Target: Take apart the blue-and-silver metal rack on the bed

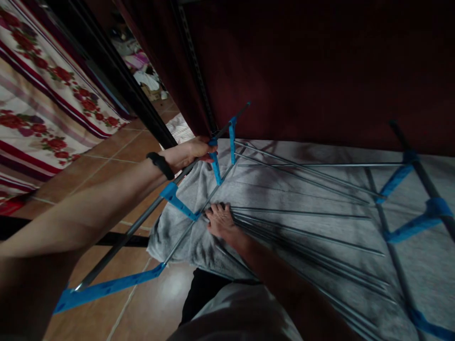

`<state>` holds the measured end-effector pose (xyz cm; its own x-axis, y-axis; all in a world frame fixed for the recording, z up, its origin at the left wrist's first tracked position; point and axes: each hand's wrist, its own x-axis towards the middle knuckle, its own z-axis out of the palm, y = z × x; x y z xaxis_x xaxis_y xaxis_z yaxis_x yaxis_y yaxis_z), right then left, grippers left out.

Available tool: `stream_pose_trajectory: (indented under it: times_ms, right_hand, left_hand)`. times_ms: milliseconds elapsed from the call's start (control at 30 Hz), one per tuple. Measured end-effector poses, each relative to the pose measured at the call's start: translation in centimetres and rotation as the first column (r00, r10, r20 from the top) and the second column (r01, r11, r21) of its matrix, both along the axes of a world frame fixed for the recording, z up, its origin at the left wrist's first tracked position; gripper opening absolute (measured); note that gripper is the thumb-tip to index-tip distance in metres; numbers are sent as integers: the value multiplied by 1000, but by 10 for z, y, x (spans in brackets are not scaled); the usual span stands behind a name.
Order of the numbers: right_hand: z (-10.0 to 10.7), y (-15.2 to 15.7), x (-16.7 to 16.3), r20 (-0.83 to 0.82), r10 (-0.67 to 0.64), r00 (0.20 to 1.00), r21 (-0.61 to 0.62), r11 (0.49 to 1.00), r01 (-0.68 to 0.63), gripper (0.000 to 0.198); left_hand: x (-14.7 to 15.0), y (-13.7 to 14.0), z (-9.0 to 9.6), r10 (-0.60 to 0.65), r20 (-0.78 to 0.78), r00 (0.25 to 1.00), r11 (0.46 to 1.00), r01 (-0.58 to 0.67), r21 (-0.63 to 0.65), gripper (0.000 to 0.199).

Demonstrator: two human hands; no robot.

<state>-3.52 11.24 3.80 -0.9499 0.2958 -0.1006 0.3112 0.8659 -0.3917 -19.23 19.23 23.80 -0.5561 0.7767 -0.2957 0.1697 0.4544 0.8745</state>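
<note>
My left hand (199,148), with a dark band on the wrist, is closed around the upper grey tube (144,215) of a rack-like frame, right beside a blue plastic bracket (215,166). Another blue bracket (179,202) joins this tube to a thinner lower rod (181,241). My right hand (222,221) lies palm down on the grey blanket (280,187), fingers apart, close to the lower rod. Several loose thin metal rods (305,232) fan out rightward from beside it. Whether its palm presses on a rod end is hidden.
On the right lies a second tube frame with blue brackets (414,226). A dark red curtain (313,71) hangs behind the blanket. At left are a black post (124,80), a floral curtain (53,104) and brown floor tiles (95,163). My clothed leg (206,289) is below.
</note>
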Motion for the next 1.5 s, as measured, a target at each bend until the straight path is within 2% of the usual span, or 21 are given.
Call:
stream_pose_trajectory:
  times_ms: [167,333,467,567,700,800,900,1033,1100,1167,1233,1300,1333,1400,1433,1500]
  right_hand:
    - [5,2,29,-4,25,1000,10,1000,-25,30]
    - [6,1,55,77,84,993,-67,995,-79,37]
    - [7,0,59,73,109,991,-44,993,-106,39]
    - [11,2,56,122,166,979,-91,984,-155,40]
    - [11,4,51,92,200,975,-175,968,-182,27]
    - [5,3,49,15,173,985,-227,960,-165,20]
    - [-3,11,54,-56,144,988,-337,929,-154,15]
    - [-7,41,81,-82,34,996,-421,905,-66,20]
    - [-9,57,99,-52,29,998,-453,890,-50,23]
    - [-13,68,113,-37,45,998,-519,853,-58,23]
    - [-19,76,122,-54,7,999,-588,808,-38,22]
    - [-27,87,125,-75,-140,987,-650,758,58,22]
    - [-30,94,126,-76,-252,965,-686,715,133,24]
    - [-36,115,128,-84,-503,860,-778,573,259,24]
    - [-37,128,130,-98,-617,781,-832,481,275,23]
    - [-37,156,134,-122,-803,583,-926,303,223,22]
  left_hand:
    - [-3,2,3,-9,44,999,1000,10,-12,18]
    - [-5,5,10,-42,76,996,999,43,-15,20]
    - [4,9,15,-29,95,995,999,33,-33,15]
    - [15,10,16,12,119,993,1000,-8,-29,16]
    - [29,10,14,39,165,986,999,-38,-6,19]
    - [34,11,10,28,179,983,1000,-30,9,20]
    - [31,11,1,21,137,990,1000,-22,8,21]
    - [24,3,-7,71,116,991,997,-69,-23,21]
    - [26,-1,-8,93,137,986,996,-90,-26,22]
    - [32,-3,-7,95,167,981,996,-94,-11,21]
    - [40,-4,-5,83,202,976,996,-87,10,22]
    - [46,-3,-4,77,224,972,996,-85,29,27]
    - [47,-3,-5,80,225,971,995,-90,36,29]
    - [44,-4,-6,85,225,971,995,-95,35,31]
    - [41,-4,-8,88,223,971,995,-96,27,32]
    - [32,-4,-12,73,222,972,997,-76,7,36]
